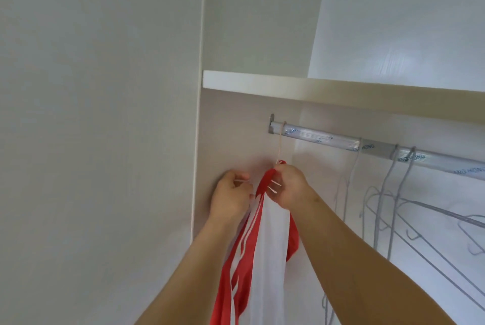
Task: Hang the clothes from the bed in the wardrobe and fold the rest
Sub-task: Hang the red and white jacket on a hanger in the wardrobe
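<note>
At the centre of the frame, two bare hands work on a red-and-white garment (265, 259) hanging from a pale hanger (280, 148) whose hook sits over the wardrobe rail (328, 138), close to the rail's bracket on the side panel. The right hand (287, 185) has its fingers curled around the garment's red top edge, just under the hook. The left hand (232, 193), to the left of it, pinches a thin white arm of the hanger between curled fingers, its knuckles near the wardrobe's side panel (231, 135). The garment falls straight down between the two forearms to the bottom edge of the frame — white in the middle, red with white stripes at its left side. Toward the right of the frame, several bare grey wire hangers (393, 193) dangle from the same rail, well apart from the garment. A white shelf (315, 88) runs just above the rail.
</note>
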The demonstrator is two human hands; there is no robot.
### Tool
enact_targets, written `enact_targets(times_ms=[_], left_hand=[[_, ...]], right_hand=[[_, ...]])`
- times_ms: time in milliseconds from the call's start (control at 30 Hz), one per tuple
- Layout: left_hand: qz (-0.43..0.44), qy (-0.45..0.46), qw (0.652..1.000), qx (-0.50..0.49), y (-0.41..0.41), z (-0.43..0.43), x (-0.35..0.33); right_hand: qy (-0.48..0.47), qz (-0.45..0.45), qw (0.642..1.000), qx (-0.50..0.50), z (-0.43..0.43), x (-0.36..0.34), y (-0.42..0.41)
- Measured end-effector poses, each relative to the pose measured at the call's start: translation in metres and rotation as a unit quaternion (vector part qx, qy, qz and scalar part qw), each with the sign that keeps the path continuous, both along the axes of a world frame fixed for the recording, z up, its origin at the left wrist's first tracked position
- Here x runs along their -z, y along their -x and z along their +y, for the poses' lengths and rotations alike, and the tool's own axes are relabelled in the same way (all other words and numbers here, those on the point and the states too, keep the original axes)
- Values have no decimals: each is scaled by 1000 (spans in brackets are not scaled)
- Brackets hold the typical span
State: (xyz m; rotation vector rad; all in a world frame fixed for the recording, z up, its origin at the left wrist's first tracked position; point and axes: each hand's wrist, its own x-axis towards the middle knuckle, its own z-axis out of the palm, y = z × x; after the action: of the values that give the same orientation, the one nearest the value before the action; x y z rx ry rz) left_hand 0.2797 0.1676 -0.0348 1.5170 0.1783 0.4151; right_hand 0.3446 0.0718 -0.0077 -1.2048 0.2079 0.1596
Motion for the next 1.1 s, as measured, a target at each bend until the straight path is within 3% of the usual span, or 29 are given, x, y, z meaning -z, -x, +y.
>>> enact_targets(times_ms=[367, 667, 933, 1100], left_hand=[[38, 8, 999, 12, 19, -4, 17], [91, -26, 990, 101, 78, -5, 57], [182, -65, 952, 238, 160, -5, 118], [248, -104, 900, 342, 235, -22, 160]], right_hand=[[-59, -40, 997, 21, -12, 21, 48], [-16, -10, 993, 113, -12, 78, 145], [-47, 92, 967, 231, -10, 146, 271], [-77, 158, 929, 324, -16, 189, 366]])
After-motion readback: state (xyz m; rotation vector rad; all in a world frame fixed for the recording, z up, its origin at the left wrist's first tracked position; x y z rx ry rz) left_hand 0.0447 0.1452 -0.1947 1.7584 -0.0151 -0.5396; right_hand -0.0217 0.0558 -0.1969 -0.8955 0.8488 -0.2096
